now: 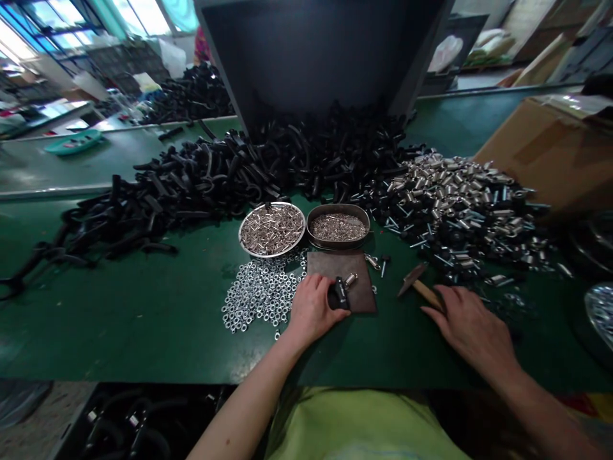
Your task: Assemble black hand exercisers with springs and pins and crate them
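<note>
My left hand [312,311] pinches a small black plastic part [341,294] against a square metal plate [361,281]. A coil spring [351,280] sits at the part's far end; whether it is joined to it I cannot tell. To the right, my right hand [474,329] closes its thumb and fingers on the wooden handle of a small hammer [428,294], whose head points left, low over the table. Loose metal nuts [258,294] are spread left of my left hand. Beyond the plate lie another spring [372,260] and a black-headed bolt [384,265].
A round dish [272,230] and an oval tin [338,227] hold small metal pins. Black curved parts [191,179] heap across the back. Springs [450,185] and bolts pile at right, near a cardboard box [550,153]. A large dark bin [325,57] stands behind.
</note>
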`<state>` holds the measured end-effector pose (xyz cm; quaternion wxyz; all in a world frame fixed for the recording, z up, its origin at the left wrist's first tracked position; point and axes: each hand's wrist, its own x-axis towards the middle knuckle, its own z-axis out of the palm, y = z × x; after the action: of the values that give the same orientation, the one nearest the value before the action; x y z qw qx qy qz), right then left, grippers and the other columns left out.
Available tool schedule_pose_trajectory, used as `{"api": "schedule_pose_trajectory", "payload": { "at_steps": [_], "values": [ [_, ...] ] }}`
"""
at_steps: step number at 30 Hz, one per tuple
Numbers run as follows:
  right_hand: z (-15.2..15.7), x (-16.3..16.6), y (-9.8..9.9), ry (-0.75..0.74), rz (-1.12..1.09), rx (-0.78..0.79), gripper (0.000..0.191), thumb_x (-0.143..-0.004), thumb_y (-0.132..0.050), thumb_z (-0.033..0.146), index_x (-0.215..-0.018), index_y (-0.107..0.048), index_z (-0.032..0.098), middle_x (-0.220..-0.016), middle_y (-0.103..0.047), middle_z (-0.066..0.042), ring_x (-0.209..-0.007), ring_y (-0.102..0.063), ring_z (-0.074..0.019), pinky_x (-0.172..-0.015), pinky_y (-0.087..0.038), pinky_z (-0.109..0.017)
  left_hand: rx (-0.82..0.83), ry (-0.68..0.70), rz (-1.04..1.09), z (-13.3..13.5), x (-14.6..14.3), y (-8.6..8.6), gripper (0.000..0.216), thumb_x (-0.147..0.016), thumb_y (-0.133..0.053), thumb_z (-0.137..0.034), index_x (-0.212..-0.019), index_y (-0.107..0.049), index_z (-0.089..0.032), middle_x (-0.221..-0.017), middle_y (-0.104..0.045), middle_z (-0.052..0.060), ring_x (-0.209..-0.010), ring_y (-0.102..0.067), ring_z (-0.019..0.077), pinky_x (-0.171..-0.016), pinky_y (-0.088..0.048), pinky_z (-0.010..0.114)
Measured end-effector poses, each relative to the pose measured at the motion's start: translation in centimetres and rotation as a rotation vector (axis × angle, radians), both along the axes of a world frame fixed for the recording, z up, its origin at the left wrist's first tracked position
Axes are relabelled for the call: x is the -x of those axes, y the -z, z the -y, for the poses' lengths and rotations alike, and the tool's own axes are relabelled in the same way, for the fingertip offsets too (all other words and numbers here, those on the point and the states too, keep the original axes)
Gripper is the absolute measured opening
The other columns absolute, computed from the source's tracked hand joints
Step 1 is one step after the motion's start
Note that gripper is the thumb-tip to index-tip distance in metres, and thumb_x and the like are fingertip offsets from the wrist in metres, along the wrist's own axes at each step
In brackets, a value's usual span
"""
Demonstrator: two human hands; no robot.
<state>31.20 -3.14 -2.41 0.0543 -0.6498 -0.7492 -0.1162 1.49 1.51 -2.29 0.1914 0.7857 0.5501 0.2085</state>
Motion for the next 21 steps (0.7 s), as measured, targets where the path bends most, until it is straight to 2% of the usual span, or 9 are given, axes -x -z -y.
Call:
{"api": "schedule_pose_trajectory", "payload": {
  "at_steps": [3, 6, 8, 11, 14, 17, 19, 21],
  "values": [
    [1.4, -1.6, 1.0, 0.083, -0.005, 0.034, 0.031, -0.09, -0.042, 0.035, -0.099, -0.06, 0.011, -0.083, -0.06, -0.013, -0.075, -0.059, -0.0277, -0.058, -0.047, -0.039, -0.004, 0.011, -0.029, -0.2, 0.0, -0.1, 0.056, -0.057, -0.08, -0.043, -0.101, -0.057, -0.019, -0.101, -0.058, 0.007, -0.097, -0.051, 0.0268, -0.086, -0.042, 0.041],
    [1.0, -0.5, -0.2, 0.082, -0.181, 0.017, 0.031, -0.092, -0.037, 0.032, -0.105, -0.058, 0.013, -0.094, -0.064, -0.014, -0.075, -0.063, -0.0263, -0.059, -0.049, -0.038, -0.008, 0.021, -0.033, -0.2, 0.0, -0.1, 0.055, -0.057, -0.08, -0.041, -0.102, -0.057, -0.019, -0.102, -0.058, 0.008, -0.098, -0.052, 0.0267, -0.086, -0.042, 0.041],
    [0.3, 1.5, -2.0, -0.004, -0.384, 0.021, 0.032, -0.094, -0.035, 0.031, -0.112, -0.056, 0.016, -0.099, -0.067, -0.011, -0.075, -0.065, -0.0234, -0.061, -0.052, -0.035, -0.004, 0.026, -0.025, -0.2, 0.0, -0.1, 0.055, -0.057, -0.081, -0.04, -0.102, -0.057, -0.019, -0.102, -0.058, 0.007, -0.098, -0.052, 0.0266, -0.086, -0.041, 0.041],
    [-0.8, 5.2, -3.8, -0.195, -0.615, 0.023, 0.035, -0.094, -0.036, 0.026, -0.125, -0.05, 0.02, -0.107, -0.068, -0.008, -0.086, -0.067, -0.0205, -0.073, -0.055, -0.033, 0.004, 0.024, -0.017, -0.2, -0.1, -0.2, 0.055, -0.055, -0.082, -0.039, -0.101, -0.057, -0.02, -0.101, -0.058, 0.007, -0.098, -0.052, 0.0269, -0.085, -0.041, 0.041],
    [-1.6, 7.8, -4.0, -0.344, -0.578, 0.074, 0.038, -0.091, -0.039, 0.022, -0.127, -0.05, 0.023, -0.111, -0.068, -0.007, -0.091, -0.068, -0.0213, -0.076, -0.056, -0.034, -0.009, 0.018, -0.018, -0.2, -0.1, -0.2, 0.055, -0.054, -0.082, -0.04, -0.1, -0.057, -0.02, -0.101, -0.058, 0.007, -0.097, -0.053, 0.0271, -0.084, -0.041, 0.041],
    [-1.7, 8.6, -4.7, -0.397, -0.536, 0.12, 0.037, -0.091, -0.04, 0.021, -0.126, -0.052, 0.024, -0.112, -0.068, -0.006, -0.092, -0.068, -0.0212, -0.077, -0.057, -0.036, -0.007, 0.016, -0.022, -0.2, -0.1, -0.1, 0.055, -0.054, -0.082, -0.04, -0.099, -0.057, -0.02, -0.101, -0.059, 0.007, -0.097, -0.053, 0.0275, -0.084, -0.042, 0.041],
    [-1.4, 8.4, -5.4, -0.385, -0.594, 0.006, 0.038, -0.092, -0.039, 0.022, -0.129, -0.049, 0.024, -0.115, -0.067, -0.007, -0.095, -0.067, -0.021, -0.079, -0.056, -0.035, -0.005, 0.014, -0.018, -0.2, -0.1, -0.1, 0.056, -0.054, -0.082, -0.039, -0.101, -0.057, -0.02, -0.102, -0.058, 0.007, -0.099, -0.052, 0.0278, -0.085, -0.041, 0.042],
    [-1.0, 8.2, -5.6, -0.351, -0.628, -0.14, 0.038, -0.093, -0.038, 0.022, -0.129, -0.049, 0.022, -0.108, -0.069, -0.009, -0.09, -0.068, -0.0208, -0.076, -0.056, -0.032, -0.01, 0.015, -0.011, -0.2, -0.1, 0.0, 0.057, -0.054, -0.082, -0.039, -0.102, -0.057, -0.02, -0.103, -0.058, 0.008, -0.1, -0.052, 0.0281, -0.086, -0.041, 0.042]
  ]
}}
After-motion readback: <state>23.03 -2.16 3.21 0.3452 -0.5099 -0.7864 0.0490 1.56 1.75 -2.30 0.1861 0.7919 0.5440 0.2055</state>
